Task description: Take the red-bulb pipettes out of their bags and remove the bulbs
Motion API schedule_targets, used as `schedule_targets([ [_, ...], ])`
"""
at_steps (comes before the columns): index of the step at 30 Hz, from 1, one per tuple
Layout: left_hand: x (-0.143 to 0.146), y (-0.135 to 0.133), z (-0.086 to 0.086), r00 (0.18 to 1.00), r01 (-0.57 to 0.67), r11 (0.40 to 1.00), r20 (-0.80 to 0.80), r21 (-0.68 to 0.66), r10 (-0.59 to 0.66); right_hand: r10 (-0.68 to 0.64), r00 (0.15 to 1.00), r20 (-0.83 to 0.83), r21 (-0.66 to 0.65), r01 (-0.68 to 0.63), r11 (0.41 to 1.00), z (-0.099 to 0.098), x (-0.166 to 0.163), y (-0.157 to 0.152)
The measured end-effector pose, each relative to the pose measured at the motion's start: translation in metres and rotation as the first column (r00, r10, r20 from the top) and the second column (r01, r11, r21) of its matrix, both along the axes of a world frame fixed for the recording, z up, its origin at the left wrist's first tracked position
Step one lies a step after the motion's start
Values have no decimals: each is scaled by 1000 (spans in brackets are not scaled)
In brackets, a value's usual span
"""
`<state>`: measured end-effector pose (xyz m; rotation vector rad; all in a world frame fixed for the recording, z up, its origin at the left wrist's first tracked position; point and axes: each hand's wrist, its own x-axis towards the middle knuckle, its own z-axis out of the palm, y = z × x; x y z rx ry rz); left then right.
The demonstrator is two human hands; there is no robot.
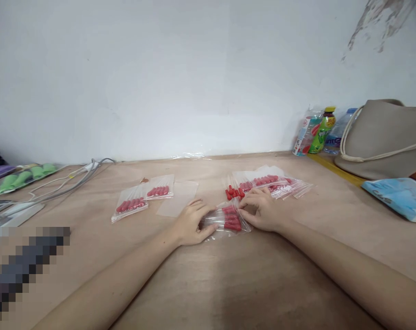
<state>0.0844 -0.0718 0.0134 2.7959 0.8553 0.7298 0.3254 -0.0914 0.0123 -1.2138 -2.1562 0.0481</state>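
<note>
A clear plastic bag (216, 221) with several small red rod-shaped pieces (232, 218) in a row lies on the table between my hands. My left hand (195, 222) grips its left end, thumb on the near side and fingers on the far side. At the bag's right edge, my right hand (259, 208) is curled, with thumb and forefinger closed on the plastic. Loose red pieces (233, 192) lie just beyond, beside a pile of filled bags (270, 181). Two more filled bags (130, 204) (160, 187) rest to the left, near a flat whitish sheet (178, 199).
Bottles (323, 130) and a grey-beige bag with a cord (386, 137) stand at the back right, a blue packet (398, 197) before them. Cables (73, 181) and a pack of green items (27, 178) lie at left. A pale wall (194, 82) bounds the wooden table (180, 284).
</note>
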Motion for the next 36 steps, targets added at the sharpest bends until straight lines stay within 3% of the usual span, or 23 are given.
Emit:
schedule_targets([
  [4, -4, -10, 0, 1000, -10, 997, 27, -71, 12, 25, 998, 61, -191, -13, 981, 13, -6, -4],
  [8, -5, -14, -3, 998, -41, 994, 50, -99, 46, 98, 985, 145, -299, -51, 953, 23, -12, -6],
  [15, -6, -13, -5, 996, -44, 996, 80, -75, 50, 72, 997, -11, -422, -70, 904, 15, -12, 1],
  [19, -6, -13, -4, 995, -33, 997, 91, -76, 40, 128, 986, -105, -556, -165, 815, 7, -12, 7],
  [21, -5, -12, -4, 995, -36, 996, 91, -76, 43, 123, 983, -136, -581, -180, 794, 5, -13, 7],
  [26, -5, -11, -5, 995, -53, 996, 79, -74, 59, 80, 984, -161, -568, -159, 808, 3, -14, 6],
  [30, -5, -11, -4, 996, -56, 995, 69, -87, 62, 118, 981, -153, -593, -186, 784, 1, -14, 8],
  [36, -5, -11, -3, 996, -62, 994, 52, -87, 66, 84, 903, -422, -659, -369, 656, 12, -13, 10],
])
